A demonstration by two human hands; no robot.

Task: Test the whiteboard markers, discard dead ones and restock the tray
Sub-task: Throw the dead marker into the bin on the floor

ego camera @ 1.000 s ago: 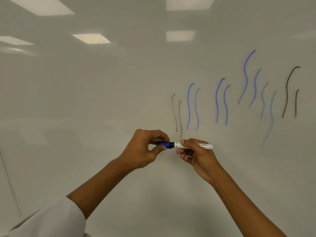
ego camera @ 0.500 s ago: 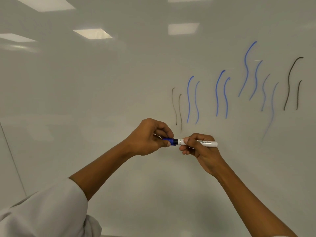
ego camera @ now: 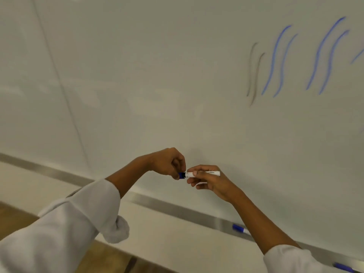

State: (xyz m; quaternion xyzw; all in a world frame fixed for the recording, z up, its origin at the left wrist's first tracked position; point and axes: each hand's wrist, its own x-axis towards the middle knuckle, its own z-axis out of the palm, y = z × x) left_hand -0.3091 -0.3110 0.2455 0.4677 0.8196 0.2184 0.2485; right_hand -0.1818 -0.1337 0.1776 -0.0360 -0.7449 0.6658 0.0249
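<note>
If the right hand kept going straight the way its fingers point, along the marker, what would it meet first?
Probably the left hand, which pinches the blue cap at the end of the marker that the right hand holds. They look almost touching, though depth is unclear.

Print on marker (ego camera: 204,173) barrel blurred, unreadable.

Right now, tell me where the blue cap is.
In the head view, low centre: the blue cap is pinched by the left hand at the marker end, which the right hand holds, before the whiteboard.
</note>
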